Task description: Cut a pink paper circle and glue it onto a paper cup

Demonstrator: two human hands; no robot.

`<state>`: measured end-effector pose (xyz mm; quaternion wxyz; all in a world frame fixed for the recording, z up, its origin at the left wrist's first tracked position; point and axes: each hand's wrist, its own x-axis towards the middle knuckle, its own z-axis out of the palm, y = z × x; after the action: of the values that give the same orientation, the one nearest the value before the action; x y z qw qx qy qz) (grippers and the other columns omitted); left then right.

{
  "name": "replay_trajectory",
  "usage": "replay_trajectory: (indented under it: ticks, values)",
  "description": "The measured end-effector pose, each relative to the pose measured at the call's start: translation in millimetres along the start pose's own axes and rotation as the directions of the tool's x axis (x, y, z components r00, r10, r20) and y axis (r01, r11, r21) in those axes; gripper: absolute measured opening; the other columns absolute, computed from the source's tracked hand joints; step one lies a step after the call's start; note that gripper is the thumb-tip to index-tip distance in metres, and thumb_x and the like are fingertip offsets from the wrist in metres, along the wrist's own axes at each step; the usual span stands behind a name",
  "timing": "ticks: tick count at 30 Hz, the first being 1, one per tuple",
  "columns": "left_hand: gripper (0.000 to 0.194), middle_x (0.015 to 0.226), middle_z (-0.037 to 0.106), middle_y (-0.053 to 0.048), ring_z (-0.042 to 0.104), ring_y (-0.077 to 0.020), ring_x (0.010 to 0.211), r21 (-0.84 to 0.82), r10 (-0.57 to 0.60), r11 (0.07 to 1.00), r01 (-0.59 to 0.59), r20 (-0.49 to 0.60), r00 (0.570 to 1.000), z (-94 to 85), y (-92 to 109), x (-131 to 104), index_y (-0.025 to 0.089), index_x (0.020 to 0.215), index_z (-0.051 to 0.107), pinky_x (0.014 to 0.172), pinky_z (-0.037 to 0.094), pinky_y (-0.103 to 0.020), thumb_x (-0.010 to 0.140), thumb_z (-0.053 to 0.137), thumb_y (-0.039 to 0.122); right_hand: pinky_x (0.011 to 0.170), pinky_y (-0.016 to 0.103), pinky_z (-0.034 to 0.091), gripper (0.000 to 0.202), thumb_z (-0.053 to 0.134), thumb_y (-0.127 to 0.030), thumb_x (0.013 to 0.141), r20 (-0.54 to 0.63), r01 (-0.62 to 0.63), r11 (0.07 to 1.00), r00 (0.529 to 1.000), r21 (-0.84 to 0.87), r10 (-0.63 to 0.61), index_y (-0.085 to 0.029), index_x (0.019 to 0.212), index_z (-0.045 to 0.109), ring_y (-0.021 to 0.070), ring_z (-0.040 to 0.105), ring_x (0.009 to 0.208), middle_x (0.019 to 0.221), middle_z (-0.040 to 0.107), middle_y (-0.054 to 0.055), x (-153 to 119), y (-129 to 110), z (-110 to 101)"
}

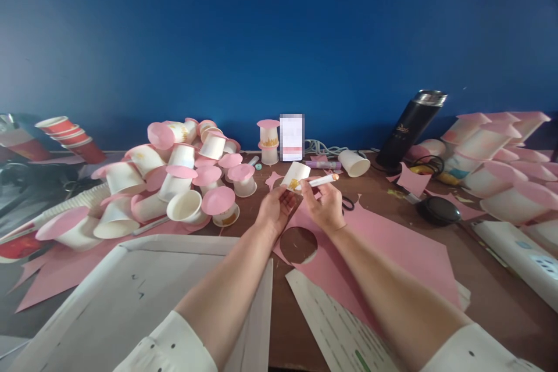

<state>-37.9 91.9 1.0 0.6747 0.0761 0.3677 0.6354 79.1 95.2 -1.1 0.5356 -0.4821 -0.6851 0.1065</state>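
My left hand (pixel 277 209) is closed round a small white paper cup (pixel 297 172), which lies tilted in front of me. Yellow-orange colouring marks the cup's lower side. A white marker (pixel 321 181) with an orange end sits in the grip of my right hand (pixel 325 207). Its writing end points left at the coloured patch; whether it touches the cup I cannot tell. Below both hands lies a pink paper sheet (pixel 392 238) with a round hole cut in it. Dark scissor handles (pixel 347 204) show partly beside my right hand.
Several cups with pink paper discs (pixel 218 201) crowd the left. More pink-topped cups (pixel 501 142) are stacked at right. A black flask (pixel 410 128) leans by the blue wall. A phone (pixel 292 138) stands behind my hands; a white cup (pixel 353 163) lies nearby.
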Motion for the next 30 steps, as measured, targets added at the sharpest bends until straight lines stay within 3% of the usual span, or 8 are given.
replay_trajectory:
  ticks: [6, 20, 25, 30]
  values:
    - [0.013, 0.061, 0.060, -0.004, 0.054, -0.0076, 0.051, 0.041, 0.062, 0.997, -0.062, -0.001, 0.998, 2.5, -2.0, -1.4, 0.010, 0.074, 0.057, 0.055, 0.045, -0.019, 0.084, 0.051, 0.006, 0.073, 0.028, 0.049, 0.023, 0.050, -0.033, 0.090, -0.021, 0.045, 0.999, 0.999, 0.031, -0.044, -0.020, 0.089, 0.069, 0.0189, 0.065, 0.080, 0.088, 0.072, 0.006, 1.0, -1.5, -2.3]
    - [0.011, 0.063, 0.060, -0.003, 0.058, -0.0088, 0.055, 0.080, 0.091, 0.992, -0.096, 0.067, 0.994, -1.0, -4.4, -0.8, 0.010, 0.073, 0.056, 0.057, 0.048, -0.020, 0.083, 0.052, 0.006, 0.080, 0.032, 0.049, 0.022, 0.051, -0.032, 0.090, 0.014, 0.087, 0.996, 0.996, -0.002, -0.087, -0.021, 0.088, 0.069, 0.0208, 0.066, 0.086, 0.092, 0.072, 0.006, 0.7, 1.1, -0.3]
    - [0.011, 0.062, 0.059, -0.003, 0.056, -0.0085, 0.053, 0.039, 0.061, 0.997, -0.063, 0.047, 0.997, -0.3, -2.8, 0.0, 0.010, 0.073, 0.057, 0.054, 0.048, -0.019, 0.083, 0.053, 0.006, 0.069, 0.029, 0.050, 0.020, 0.052, -0.034, 0.088, -0.026, 0.024, 1.000, 0.999, 0.019, -0.024, -0.021, 0.088, 0.067, 0.0195, 0.065, 0.077, 0.085, 0.071, 0.006, 0.2, -2.0, -0.3]
    - [0.009, 0.062, 0.058, -0.003, 0.055, -0.0075, 0.054, -0.057, -0.004, 0.998, 0.002, -0.027, 1.000, -2.4, 0.7, 5.3, 0.011, 0.078, 0.058, 0.054, 0.050, -0.017, 0.084, 0.053, 0.009, 0.063, 0.027, 0.052, 0.025, 0.049, -0.037, 0.090, -0.108, -0.126, 0.942, 0.980, 0.310, 0.166, -0.020, 0.103, 0.061, 0.0148, 0.064, 0.067, 0.088, 0.068, 0.006, 2.9, 7.5, 6.9]
